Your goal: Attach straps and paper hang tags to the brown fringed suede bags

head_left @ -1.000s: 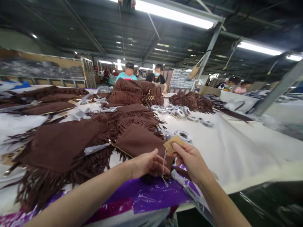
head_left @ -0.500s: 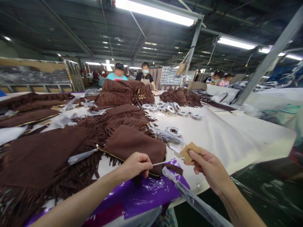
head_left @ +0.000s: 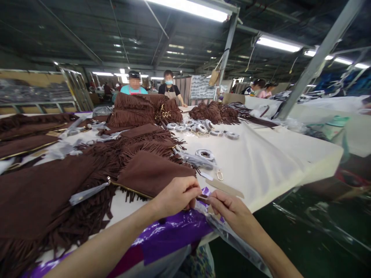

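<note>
A short brown strap runs between my two hands at the near edge of the table. My left hand is closed round its left end, over the corner of a dark brown fringed pouch with a gold zipper. On the strap's right end, the fingers of my right hand are pinched. A bit of tan card shows under the right fingers, mostly hidden. Purple plastic lies below the hands, and a clear-wrapped strip hangs beneath my right hand.
More brown fringed pieces cover the left of the white table. Wrapped coiled straps, a gold ring and a tan strip lie beyond my hands. Two people stand behind a fringed pile. A metal post rises at right.
My right hand has moved left and down, close to my left hand, and now pinches the brown strap. The tan card and white string, held out before, are mostly hidden. The view has shifted.
</note>
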Demonstrator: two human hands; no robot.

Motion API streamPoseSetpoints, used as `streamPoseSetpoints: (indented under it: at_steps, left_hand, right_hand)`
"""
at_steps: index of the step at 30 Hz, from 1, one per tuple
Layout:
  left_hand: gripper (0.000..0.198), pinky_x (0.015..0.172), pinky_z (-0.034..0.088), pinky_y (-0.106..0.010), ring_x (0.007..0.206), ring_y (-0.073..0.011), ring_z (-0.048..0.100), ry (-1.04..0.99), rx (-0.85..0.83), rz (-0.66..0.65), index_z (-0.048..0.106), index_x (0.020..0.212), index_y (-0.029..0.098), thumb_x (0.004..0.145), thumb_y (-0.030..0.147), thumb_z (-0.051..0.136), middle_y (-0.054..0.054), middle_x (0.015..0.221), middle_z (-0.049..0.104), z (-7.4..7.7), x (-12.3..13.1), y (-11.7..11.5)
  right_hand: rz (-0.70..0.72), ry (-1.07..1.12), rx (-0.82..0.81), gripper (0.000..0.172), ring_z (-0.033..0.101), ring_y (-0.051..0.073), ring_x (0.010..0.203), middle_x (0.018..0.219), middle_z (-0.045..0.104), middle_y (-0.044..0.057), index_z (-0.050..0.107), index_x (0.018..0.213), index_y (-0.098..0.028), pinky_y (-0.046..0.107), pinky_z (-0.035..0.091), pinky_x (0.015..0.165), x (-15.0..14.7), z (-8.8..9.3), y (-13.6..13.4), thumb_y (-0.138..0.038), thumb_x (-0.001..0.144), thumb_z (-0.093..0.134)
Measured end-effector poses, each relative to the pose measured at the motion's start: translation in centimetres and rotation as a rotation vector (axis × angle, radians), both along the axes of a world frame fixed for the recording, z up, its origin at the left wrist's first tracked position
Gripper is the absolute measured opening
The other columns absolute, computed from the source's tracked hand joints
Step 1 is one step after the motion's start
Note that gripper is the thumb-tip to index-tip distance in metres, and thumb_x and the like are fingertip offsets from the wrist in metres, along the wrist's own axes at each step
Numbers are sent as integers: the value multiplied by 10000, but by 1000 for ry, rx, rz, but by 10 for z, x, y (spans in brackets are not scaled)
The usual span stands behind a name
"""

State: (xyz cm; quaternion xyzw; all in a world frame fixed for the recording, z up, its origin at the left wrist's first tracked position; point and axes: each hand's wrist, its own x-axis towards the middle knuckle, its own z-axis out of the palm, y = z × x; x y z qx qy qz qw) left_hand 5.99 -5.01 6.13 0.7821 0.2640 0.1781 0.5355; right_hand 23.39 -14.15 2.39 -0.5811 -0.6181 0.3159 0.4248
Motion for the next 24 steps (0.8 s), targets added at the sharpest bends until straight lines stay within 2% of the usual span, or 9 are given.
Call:
streamPoseSetpoints:
  at_steps: [1,3,6,9,12,15,19,22,24]
  left_hand:
    - [174,472,358,-203,490,-108,515,31,-138,-13,551,810,169,866,317,479,22,593,585,-7,-5,-3]
    - [192,447,369,-198,525,-123,573,85,-399,-49,534,823,162,833,352,509,-20,697,642,-24,-14,-12]
    - [313,518,460,-229,673,-158,644,53,-650,12,578,913,136,706,356,657,-70,879,674,-46,-24,-22]
    - [436,614,506,-268,693,-160,646,-28,-821,157,608,915,102,644,418,738,-87,852,682,-55,-28,-24]
    - [531,625,501,-269,629,-143,627,-57,-987,229,611,812,87,654,582,723,-83,761,670,-56,-28,-22]
    - [619,538,450,-241,531,-115,564,-36,-1036,287,581,719,112,636,717,680,-41,659,628,-56,-28,-21]
    - [707,438,316,-214,495,-115,523,2,-925,325,579,674,120,529,805,672,-43,624,619,-64,-27,-24]
    - [641,415,243,-205,442,-87,452,-92,-817,364,541,637,145,464,724,755,0,551,575,-71,-28,-26]
    - [579,410,237,-199,419,-69,407,-155,-802,398,511,638,162,462,640,787,44,505,516,-73,-30,-27]
  right_hand:
    - [3,-118,47,382,469,149,591,624,479,-28,541,660,-211,249,391,556,6,-2,-3,-444,959,491]
    - [114,-278,90,343,543,176,722,757,557,3,552,680,-216,264,441,657,14,-7,-11,-361,979,466]
    - [265,-496,88,247,610,178,840,976,610,27,615,784,-231,258,480,734,10,-16,-22,-238,977,461]
    - [215,-785,195,147,633,169,708,897,625,30,619,827,-227,230,479,600,-12,-32,-28,-164,921,525]
    - [155,-1040,410,120,593,167,498,823,645,51,607,798,-213,241,391,413,-42,-51,-28,-123,852,548]
    - [69,-1177,566,157,564,155,421,846,676,92,584,749,-202,243,346,371,-71,-64,-28,-79,811,510]
    - [48,-1195,641,207,592,164,457,854,686,103,583,750,-200,232,383,392,-94,-66,-28,-30,782,470]
    - [82,-1093,624,205,585,162,449,819,665,68,577,736,-224,225,392,376,-95,-59,-30,-70,813,467]
    - [102,-883,547,206,632,155,555,912,658,58,589,780,-237,205,468,456,-88,-52,-31,-147,898,447]
